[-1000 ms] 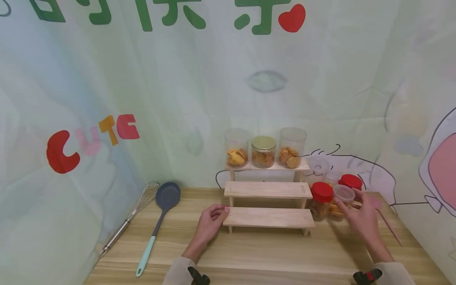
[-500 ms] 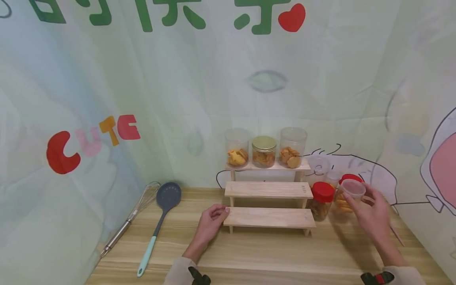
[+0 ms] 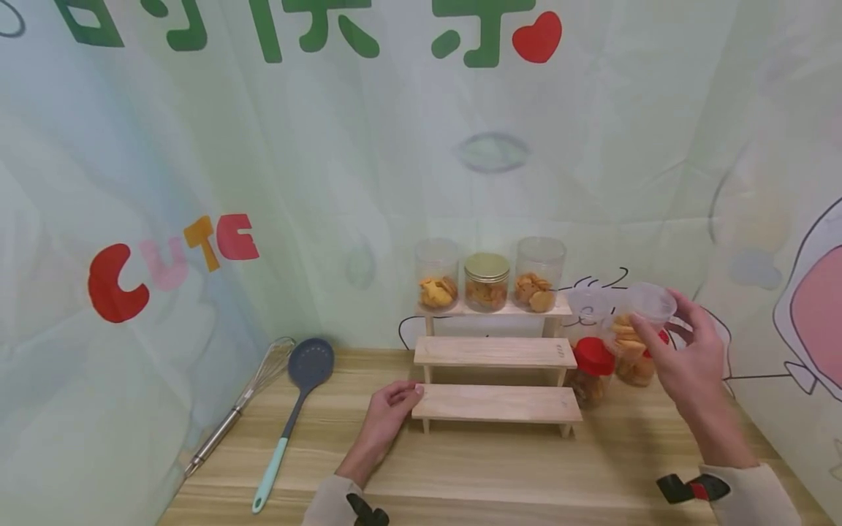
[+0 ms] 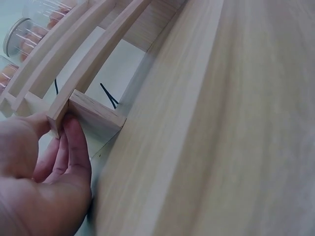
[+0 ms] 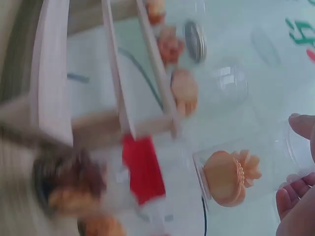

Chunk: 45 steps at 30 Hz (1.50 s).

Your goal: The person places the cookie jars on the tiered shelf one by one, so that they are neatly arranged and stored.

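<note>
My left hand [image 3: 384, 415] pinches the left end of the lowest step of a three-step wooden display rack [image 3: 496, 402], thumb above and fingers beneath in the left wrist view. My right hand [image 3: 692, 358] grips a clear plastic jar [image 3: 647, 301] of cookies near its top, raised and tilted to the right of the rack. The cookies [image 5: 226, 177] lie toward the jar's base in the right wrist view. Below it a red-lidded jar [image 3: 594, 358] stands against the rack's right side, and another jar behind is partly hidden. The top step bears a gold-lidded jar [image 3: 487, 283] between two clear jars.
A grey skimmer [image 3: 311, 363] with a mint handle and a wire whisk [image 3: 240, 402] lie on the left of the wooden table [image 3: 500, 475]. A printed curtain [image 3: 368, 175] hangs behind. Another clear container [image 3: 588, 303] shows at the back right.
My right hand has lifted the clear jar of cookies from among the jars on the right, first rightward, then up, tilting it. My left hand stays on the rack.
</note>
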### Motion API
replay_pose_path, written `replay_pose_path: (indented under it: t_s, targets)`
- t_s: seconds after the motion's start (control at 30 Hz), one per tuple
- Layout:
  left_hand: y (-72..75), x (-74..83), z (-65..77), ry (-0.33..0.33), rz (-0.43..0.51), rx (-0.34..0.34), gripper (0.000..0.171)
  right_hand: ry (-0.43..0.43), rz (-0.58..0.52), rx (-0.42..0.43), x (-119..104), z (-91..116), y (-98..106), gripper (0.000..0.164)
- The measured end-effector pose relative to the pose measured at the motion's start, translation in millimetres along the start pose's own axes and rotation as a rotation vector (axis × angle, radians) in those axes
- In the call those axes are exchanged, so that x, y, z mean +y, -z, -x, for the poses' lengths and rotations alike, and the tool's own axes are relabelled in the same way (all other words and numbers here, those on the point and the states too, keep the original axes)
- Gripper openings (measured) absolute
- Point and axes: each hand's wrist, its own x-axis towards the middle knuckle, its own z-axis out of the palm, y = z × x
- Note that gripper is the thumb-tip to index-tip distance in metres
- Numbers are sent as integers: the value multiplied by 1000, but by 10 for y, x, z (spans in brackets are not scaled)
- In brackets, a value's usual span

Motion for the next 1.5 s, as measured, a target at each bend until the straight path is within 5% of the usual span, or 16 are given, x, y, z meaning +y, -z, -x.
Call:
replay_pose_path:
  t_s: [0.3, 0.67, 1.1, 1.5]
  targets:
    - [-7, 2, -37, 11, 16, -16, 53, 163, -126, -177, -298, 135, -617, 70]
    - [26, -31, -5, 19, 23, -21, 55, 41, -291, -407, -528, 394, -1396, 73]
    - [46, -76, 8, 43, 80, -39, 56, 65, -407, -410, -706, 423, -2022, 66]
    - [21, -27, -4, 23, 79, -39, 54, 151, -313, -333, -757, 370, -2128, 67]
